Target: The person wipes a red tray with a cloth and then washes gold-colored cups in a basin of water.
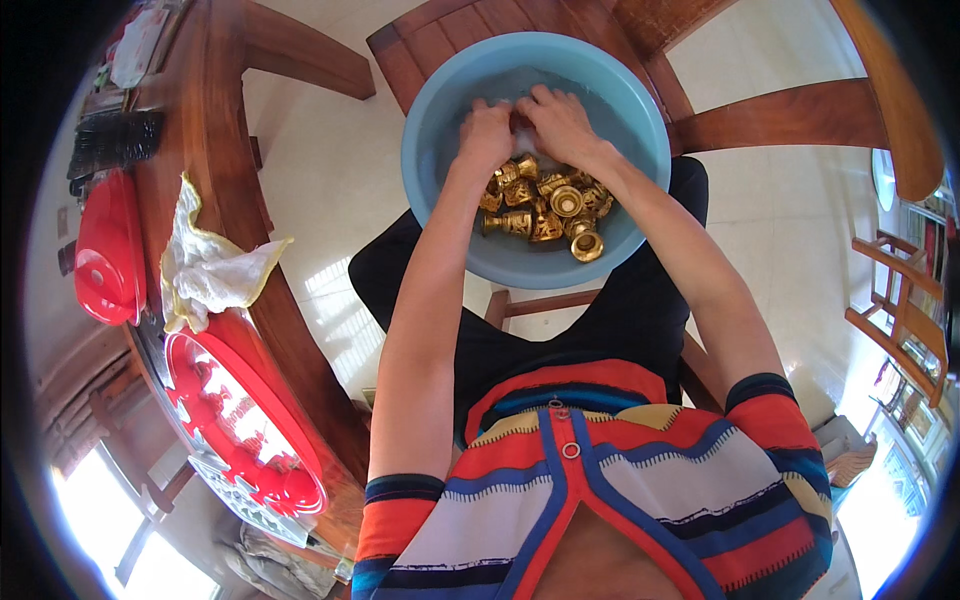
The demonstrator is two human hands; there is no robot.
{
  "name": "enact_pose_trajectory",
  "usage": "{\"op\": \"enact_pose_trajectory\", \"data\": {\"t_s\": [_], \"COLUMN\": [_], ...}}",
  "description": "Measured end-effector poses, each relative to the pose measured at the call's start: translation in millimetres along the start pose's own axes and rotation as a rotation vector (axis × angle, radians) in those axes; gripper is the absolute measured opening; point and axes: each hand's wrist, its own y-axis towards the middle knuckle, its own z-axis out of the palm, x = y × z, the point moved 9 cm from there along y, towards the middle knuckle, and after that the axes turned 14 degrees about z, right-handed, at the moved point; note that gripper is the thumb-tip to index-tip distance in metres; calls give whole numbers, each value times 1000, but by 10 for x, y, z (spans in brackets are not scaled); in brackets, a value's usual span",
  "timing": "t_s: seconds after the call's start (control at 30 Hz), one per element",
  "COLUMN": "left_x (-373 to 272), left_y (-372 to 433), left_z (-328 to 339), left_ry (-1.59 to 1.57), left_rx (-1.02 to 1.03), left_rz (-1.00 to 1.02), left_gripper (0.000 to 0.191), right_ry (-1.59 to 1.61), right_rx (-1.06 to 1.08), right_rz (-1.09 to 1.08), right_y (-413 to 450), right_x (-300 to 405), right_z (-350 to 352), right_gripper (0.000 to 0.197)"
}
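A round blue plastic basin [536, 276] rests on a wooden chair seat in front of me, with water in it. Several gold-coloured metal cups [566, 201], some with flared feet, lie in a heap on the near side of the basin. My left hand [487, 133] and my right hand [556, 124] are close together inside the basin, beyond the cups. Their fingertips point down and inward around something whitish, perhaps foam or a cloth. What exactly lies between the fingers is hidden by the hands.
To the left, a wooden table [300, 360] holds a white cloth with yellow edging [217, 277], a red oval tray [315, 450] with red items and a red plastic container [112, 247]. A chair's wooden frame [787, 116] stands beyond the basin. A small wooden stool [911, 315] is far right.
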Motion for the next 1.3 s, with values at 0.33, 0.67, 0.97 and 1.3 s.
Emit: {"op": "enact_pose_trajectory", "data": {"t_s": [0.33,0.67,0.97,1.3], "left_x": [-130,-133,-27,-38], "left_y": [-27,-85,-3,-6], "left_z": [-113,-148,-115,-172], "left_ry": [-43,-37,-93,-210], "left_rx": [-74,-129,-44,-58], "left_rz": [54,124,50,58], "left_gripper": [25,25,27,32], "right_ry": [472,68,15,16], "right_rx": [-192,-66,-7,2], "right_rz": [187,91,141,324], "right_y": [13,-22,-27,-6], "right_x": [-190,-110,-53,-238], "right_z": [-214,-121,-23,-14], "right_gripper": [24,36,21,20]}}
